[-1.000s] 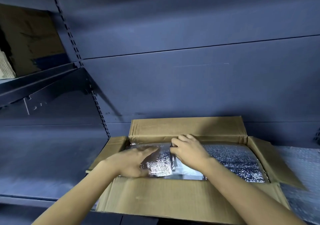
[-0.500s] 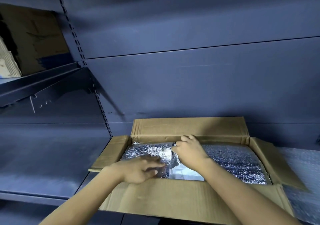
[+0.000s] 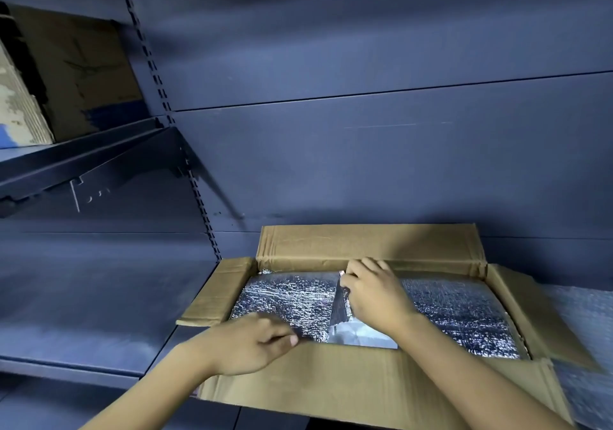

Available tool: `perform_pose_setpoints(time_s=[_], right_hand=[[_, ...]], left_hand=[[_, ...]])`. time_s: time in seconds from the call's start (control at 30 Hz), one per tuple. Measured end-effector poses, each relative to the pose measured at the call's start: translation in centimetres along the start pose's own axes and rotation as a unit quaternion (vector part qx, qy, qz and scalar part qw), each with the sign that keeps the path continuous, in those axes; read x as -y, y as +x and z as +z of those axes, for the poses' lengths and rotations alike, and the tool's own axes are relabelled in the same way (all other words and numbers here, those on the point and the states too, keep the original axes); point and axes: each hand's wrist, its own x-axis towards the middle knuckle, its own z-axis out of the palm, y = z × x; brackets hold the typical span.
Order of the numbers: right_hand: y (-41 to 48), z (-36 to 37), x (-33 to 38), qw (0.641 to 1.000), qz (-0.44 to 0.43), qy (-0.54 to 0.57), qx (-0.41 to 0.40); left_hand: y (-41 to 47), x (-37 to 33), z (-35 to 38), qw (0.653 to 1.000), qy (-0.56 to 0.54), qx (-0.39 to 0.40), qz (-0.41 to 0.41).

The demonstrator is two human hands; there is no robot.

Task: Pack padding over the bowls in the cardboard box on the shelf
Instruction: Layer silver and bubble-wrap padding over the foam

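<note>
Dark blue panels (image 3: 365, 164) back the shelf (image 3: 83, 297) where our cardboard box (image 3: 331, 383) sits open, silver padding (image 3: 288, 300) lying inside. Our left hand (image 3: 252, 343) pinches the padding's near edge, fingers curled; our right hand (image 3: 374, 297) grips a raised fold at the middle. A pale gap (image 3: 361, 335) shows between the sheets; we judge a hard tug could tear the foil or leave the bowls beneath uncovered
</note>
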Motion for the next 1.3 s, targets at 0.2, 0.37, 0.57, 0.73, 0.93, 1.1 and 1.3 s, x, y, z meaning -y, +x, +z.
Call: perform_pose_setpoints(time_s=[0.2,0.37,0.57,0.73,0.93,1.1,1.3], right_hand=[[0.5,-1.6,2.1,0.953,-0.079,0.235,0.174],[1.3,-0.9,3.2,0.935,-0.085,0.264,0.219],[1.1,-0.5,2.2,0.951,0.051,0.242,0.185],[0.8,-0.4,2.4,0.957,0.025,0.22,0.186],[0.8,-0.4,2.4,0.951,-0.025,0.254,0.177],[0.4,-0.6,2.7,0.928,-0.057,0.329,0.162],[0.1,-0.6,2.7,0.923,-0.049,0.335,0.184]], left_hand=[[0.5,-0.5,0.1,0.998,-0.026,0.035,-0.049],[0.8,0.0,-0.2,0.996,-0.057,0.024,-0.066],[0.4,1.5,0.0,0.994,-0.096,-0.013,-0.049],[1.2,0.7,-0.2,0.995,-0.085,0.005,-0.047],[0.8,1.1,-0.2,0.991,-0.13,-0.016,-0.031],[0.3,2.5,-0.8,0.951,-0.213,-0.22,-0.05],[1.5,4.0,-1.7,0.992,-0.088,-0.064,-0.064]])
